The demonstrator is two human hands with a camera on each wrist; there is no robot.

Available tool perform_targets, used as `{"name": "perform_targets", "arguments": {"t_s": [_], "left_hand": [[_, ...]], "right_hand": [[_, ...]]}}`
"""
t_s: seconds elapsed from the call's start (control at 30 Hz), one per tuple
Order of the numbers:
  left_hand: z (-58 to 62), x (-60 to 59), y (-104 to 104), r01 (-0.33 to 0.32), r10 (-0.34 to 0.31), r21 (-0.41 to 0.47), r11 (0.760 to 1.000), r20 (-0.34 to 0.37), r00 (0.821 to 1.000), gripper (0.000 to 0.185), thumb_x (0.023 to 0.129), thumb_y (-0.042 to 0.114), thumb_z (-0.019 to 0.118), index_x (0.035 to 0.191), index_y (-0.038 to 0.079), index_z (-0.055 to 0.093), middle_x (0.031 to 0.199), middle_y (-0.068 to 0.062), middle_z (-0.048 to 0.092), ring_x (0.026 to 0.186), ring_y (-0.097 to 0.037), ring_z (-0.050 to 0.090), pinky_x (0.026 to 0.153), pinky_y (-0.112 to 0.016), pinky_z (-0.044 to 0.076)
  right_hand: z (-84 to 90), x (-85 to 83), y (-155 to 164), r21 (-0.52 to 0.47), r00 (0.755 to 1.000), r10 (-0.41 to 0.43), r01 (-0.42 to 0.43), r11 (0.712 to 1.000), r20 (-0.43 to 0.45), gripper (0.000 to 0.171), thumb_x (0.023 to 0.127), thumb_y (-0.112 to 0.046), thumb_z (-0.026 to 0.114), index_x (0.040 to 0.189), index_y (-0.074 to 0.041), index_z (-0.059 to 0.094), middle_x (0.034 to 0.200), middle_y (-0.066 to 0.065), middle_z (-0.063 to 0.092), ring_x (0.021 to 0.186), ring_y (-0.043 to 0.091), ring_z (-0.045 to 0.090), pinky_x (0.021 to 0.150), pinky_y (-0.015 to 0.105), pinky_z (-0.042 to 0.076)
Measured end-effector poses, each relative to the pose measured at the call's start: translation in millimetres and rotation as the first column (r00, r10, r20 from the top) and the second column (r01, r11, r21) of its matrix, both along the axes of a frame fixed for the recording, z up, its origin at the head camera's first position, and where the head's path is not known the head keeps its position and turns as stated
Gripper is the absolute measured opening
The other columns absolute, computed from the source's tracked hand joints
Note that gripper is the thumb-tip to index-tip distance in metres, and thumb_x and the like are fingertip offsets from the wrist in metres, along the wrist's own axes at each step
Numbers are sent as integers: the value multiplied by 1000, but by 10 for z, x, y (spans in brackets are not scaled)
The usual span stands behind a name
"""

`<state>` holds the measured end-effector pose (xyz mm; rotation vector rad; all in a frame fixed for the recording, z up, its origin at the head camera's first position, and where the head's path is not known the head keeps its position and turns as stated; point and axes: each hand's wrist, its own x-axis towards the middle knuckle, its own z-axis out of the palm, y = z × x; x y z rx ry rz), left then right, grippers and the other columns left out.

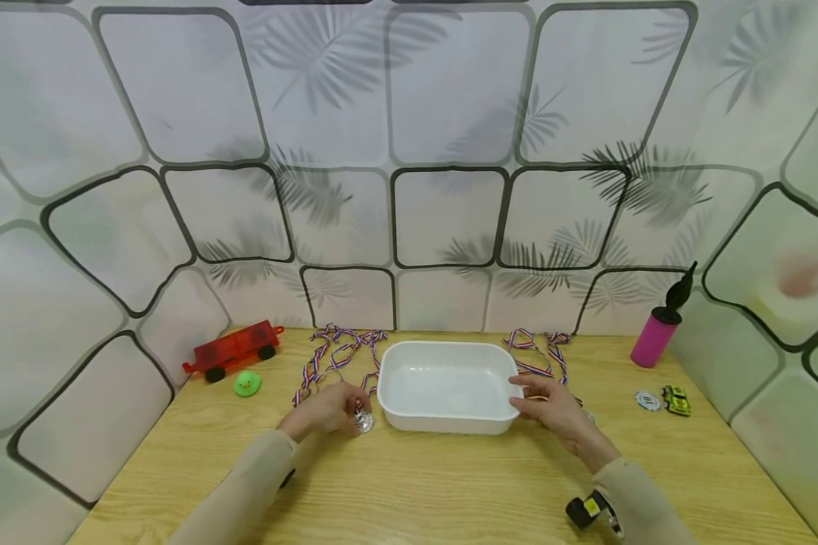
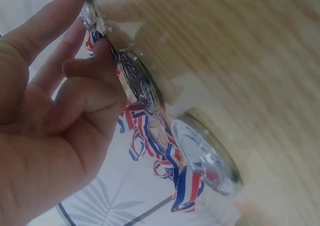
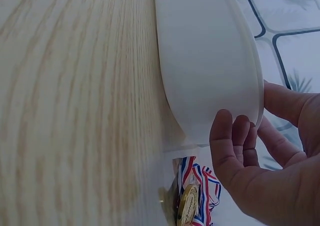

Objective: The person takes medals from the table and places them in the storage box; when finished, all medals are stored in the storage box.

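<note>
Left hand (image 1: 329,412) down on the counter (image 1: 416,484), fingers curled round a silver medal (image 2: 137,83) and pinching it at the edge, seemingly to lift it off the wood. A 2nd silver medal (image 2: 207,156) just beside it, flat on the counter, striped ribbon (image 2: 170,161) trailing away from the fingertips towards the wall (red, white and blue).

Right hand (image 1: 548,409) on the near right corner of the white tub (image 1: 443,352), thumb over the rim and fingers curled against the outer wall, apparently to steady the tub. Tub between the 2 hands, upright, nothing visible inside.

Just beyond the right hand, a gold medal (image 3: 187,211) on its own striped ribbon, lying close to the tub's wall. More ribbons (image 1: 337,352) heaped beyond the left hand.

Well off to the left of the left hand, a red toy truck (image 1: 235,350) and a small green duck (image 1: 248,383). Well off to the right of the right hand, a pink pump (image 1: 657,333), a small round disc (image 1: 648,400) and a yellow toy car (image 1: 677,400).

Tangled ribbons the only likely snag near the left hand; tub rim open from above.
</note>
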<state>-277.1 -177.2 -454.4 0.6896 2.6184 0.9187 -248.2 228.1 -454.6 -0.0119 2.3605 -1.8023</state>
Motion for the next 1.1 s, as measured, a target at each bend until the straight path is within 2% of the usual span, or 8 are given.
{"name": "perform_targets", "arguments": {"t_s": [0.2, 0.43, 0.57, 0.73, 0.93, 1.1], "left_hand": [[8, 11, 0, -20, 19, 8, 1000, 25, 999, 34, 68, -3, 81, 95, 14, 69, 77, -5, 60, 71, -16, 53, 64, -28, 43], [8, 11, 15, -49, 49, 15, 999, 13, 999, 32, 69, -5, 81, 93, 14, 71, 79, -4, 62, 72, -15, 54, 64, -26, 45], [4, 3, 15, -80, 81, 26, 996, -3, 997, 23, 74, -4, 78, 89, 13, 73, 79, -2, 62, 72, -14, 53, 61, -26, 44], [-7, 10, -19, -70, 72, 67, 995, -26, 997, 9, 81, 3, 76, 86, 9, 73, 76, 0, 62, 70, -13, 52, 58, -23, 43], [46, 9, -39, -96, 89, 148, 984, 50, 995, 3, 88, 3, 68, 87, 6, 69, 77, 0, 63, 64, -11, 52, 52, -23, 43], [118, -44, -60, -120, 104, 230, 966, 80, 991, 4, 92, 4, 64, 94, 2, 63, 81, -8, 67, 71, -20, 62, 61, -32, 52]], "right_hand": [[5, -2, -4, 17, 1000, 1, -1, 1000, -13, 52, 89, -12, 72, 135, 2, 54, 109, 14, 48, 94, 17, 56, 81, 31, 59], [7, 2, 0, 32, 1000, 0, 1, 999, -13, 52, 89, -13, 72, 136, 2, 54, 110, 13, 49, 94, 18, 57, 81, 31, 59], [3, -4, -4, 29, 1000, -4, 4, 1000, -14, 52, 89, -12, 73, 135, 2, 54, 108, 13, 49, 94, 18, 56, 81, 31, 59], [-26, 1, -9, 24, 1000, -2, 3, 1000, -10, 51, 89, -12, 72, 135, 1, 54, 108, 12, 48, 93, 17, 57, 80, 29, 59], [-19, 18, -8, 11, 1000, 2, -2, 1000, -10, 51, 90, -11, 71, 136, 2, 53, 108, 12, 48, 93, 17, 57, 80, 29, 59], [-11, 11, 3, -2, 1000, -2, 2, 1000, -17, 51, 90, -10, 71, 136, 3, 53, 105, 11, 48, 93, 17, 56, 80, 29, 59]]}}
